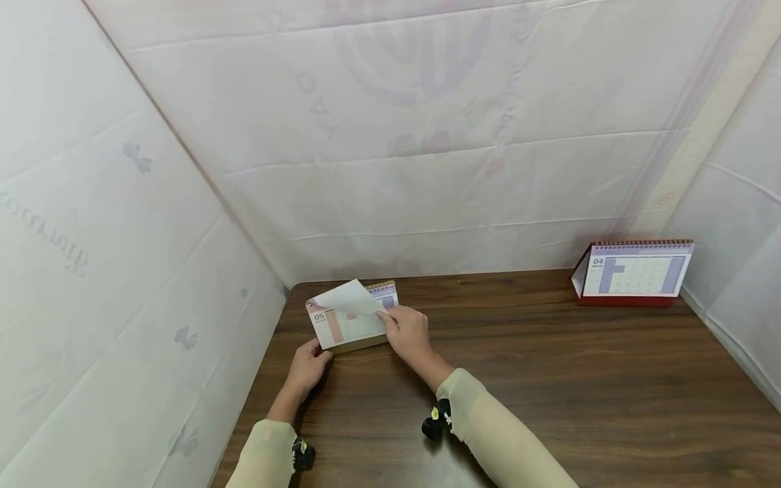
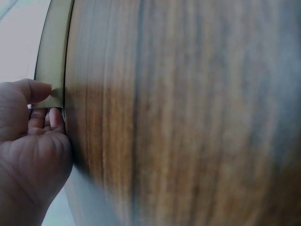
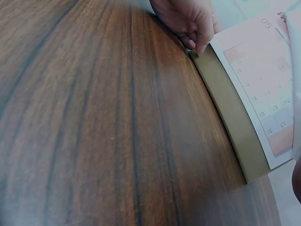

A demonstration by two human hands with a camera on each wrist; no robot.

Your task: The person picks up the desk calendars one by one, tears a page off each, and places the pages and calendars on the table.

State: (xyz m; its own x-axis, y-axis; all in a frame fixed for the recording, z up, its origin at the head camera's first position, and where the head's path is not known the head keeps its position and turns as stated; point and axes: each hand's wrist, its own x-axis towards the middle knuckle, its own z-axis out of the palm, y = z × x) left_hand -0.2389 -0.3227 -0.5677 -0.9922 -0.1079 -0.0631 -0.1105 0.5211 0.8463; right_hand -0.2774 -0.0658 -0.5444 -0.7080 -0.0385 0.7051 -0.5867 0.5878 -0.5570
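A desk calendar with a gold-brown base [image 1: 360,343] stands at the table's far left, its page marked 05 [image 1: 335,327] facing forward. My left hand [image 1: 307,368] pinches the base's lower left corner, thumb on the front and fingers behind, as the left wrist view shows on the base [image 2: 51,61]. Between thumb and fingers my right hand [image 1: 410,333] holds the lower right part of a lifted page [image 1: 349,298], which bends up and shows its white back. Behind it peeks a purple-printed sheet [image 1: 384,296] near the spiral binding.
Another desk calendar [image 1: 641,274], with a red base and a page marked 04, stands at the far right of the brown wooden table [image 1: 549,366]. White printed sheeting [image 1: 427,190] hangs behind the table and at both sides.
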